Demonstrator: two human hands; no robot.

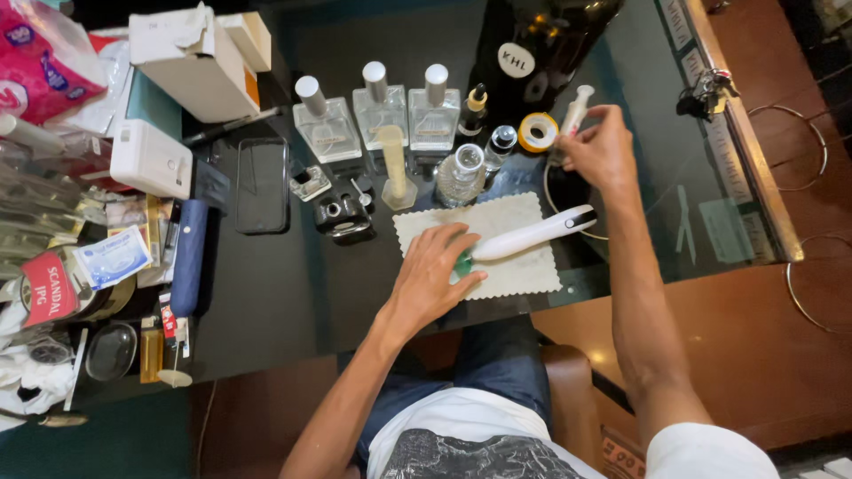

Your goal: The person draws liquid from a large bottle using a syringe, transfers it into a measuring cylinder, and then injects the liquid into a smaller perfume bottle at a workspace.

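1. The right hand (602, 151) is closed around a small white syringe (577, 108), held upright above the glass tabletop (355, 293), its tip pointing down towards the far edge of the work area. Whether liquid is already in the barrel cannot be told.

2. The left hand (432, 270) lies flat and fairly wide on a pale cloth mat (519, 270), fingertips touching the green end of a white pen-shaped tool (532, 233) that lies across the mat. It presses or steadies rather than grips.

3. Just beyond the mat stand a small round clear bottle (460, 175) with no cap, a dark dropper bottle (475, 108) and a roll of yellow tape (538, 131), all near the syringe.

4. Behind them, 3 square glass spray bottles (380, 111) with silver caps stand in a row, closed and apparently empty; a slim measuring cylinder (394, 164) stands in front of them.

5. Judging by this layout, the work looks early: tools are out and 1 small bottle is open, yet the 3 large bottles appear untouched.

6. To the left lie a dark phone (262, 182), a white box (191, 58) and assorted packets.
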